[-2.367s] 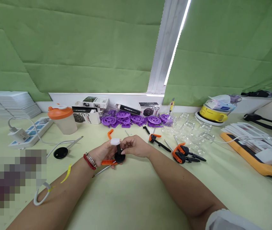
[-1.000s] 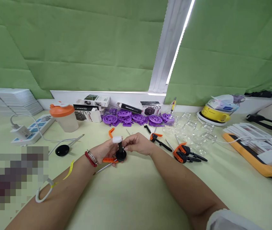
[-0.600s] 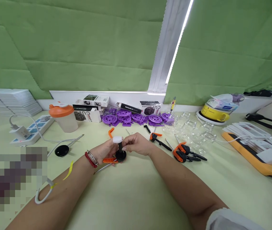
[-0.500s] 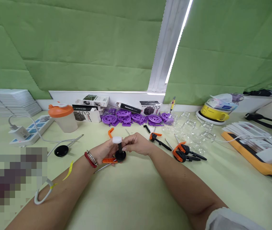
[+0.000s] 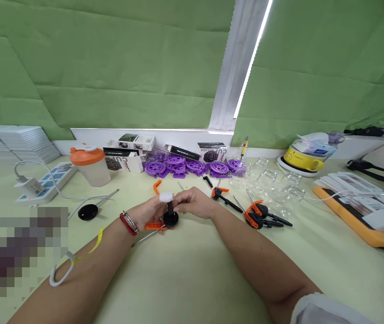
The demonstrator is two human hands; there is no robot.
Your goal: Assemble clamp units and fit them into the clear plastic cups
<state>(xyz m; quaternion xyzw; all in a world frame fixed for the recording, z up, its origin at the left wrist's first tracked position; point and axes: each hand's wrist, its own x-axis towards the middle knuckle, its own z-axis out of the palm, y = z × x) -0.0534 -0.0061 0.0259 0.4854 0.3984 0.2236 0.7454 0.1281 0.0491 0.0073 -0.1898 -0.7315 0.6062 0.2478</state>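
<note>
Both hands meet over the middle of the pale green table (image 5: 192, 279). My left hand (image 5: 146, 212) grips a small black clamp part (image 5: 170, 217) with a round black base, an upright black stem and an orange lever at its left. My right hand (image 5: 193, 203) pinches the stem just under a white cap (image 5: 166, 196) on its top. A thin metal rod (image 5: 144, 237) sticks out below the part toward the left.
Purple discs (image 5: 192, 166) and small boxes (image 5: 131, 155) line the back edge. An orange-lidded shaker (image 5: 89, 165) and a power strip (image 5: 43, 183) stand at the left, orange-black clamps (image 5: 259, 214) and clear jars (image 5: 276, 184) at the right, and a yellow bowl (image 5: 301, 159) behind them.
Almost nothing has changed. Both hands stay on the black part with the white cap, with only slight finger shifts of my right hand at the stem.
</note>
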